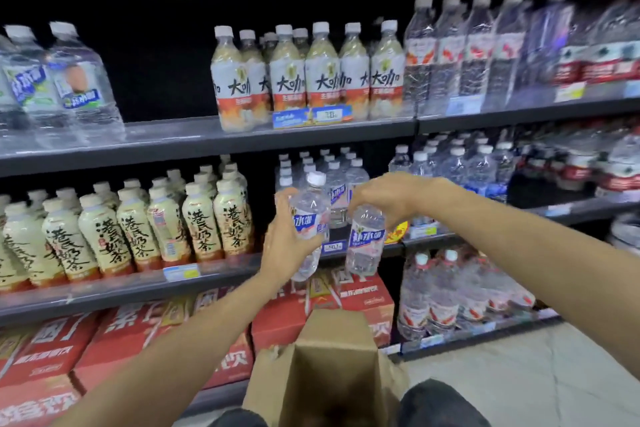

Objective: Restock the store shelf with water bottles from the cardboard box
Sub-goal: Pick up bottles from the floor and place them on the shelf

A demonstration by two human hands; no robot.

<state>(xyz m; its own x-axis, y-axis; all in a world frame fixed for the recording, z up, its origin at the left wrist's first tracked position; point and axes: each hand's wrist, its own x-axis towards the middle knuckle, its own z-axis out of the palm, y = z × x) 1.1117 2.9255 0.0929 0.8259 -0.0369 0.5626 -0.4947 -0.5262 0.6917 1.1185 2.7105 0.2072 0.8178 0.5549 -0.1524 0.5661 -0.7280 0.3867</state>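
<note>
Two water bottles are held up in front of the middle shelf: one bottle is wrapped by the left hand, the other bottle is gripped from the top by the right hand. The open cardboard box is parked right below, by the knees.

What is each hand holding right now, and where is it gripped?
The left hand grips one water bottle around its labelled middle. The right hand holds a second bottle by its top.
</note>
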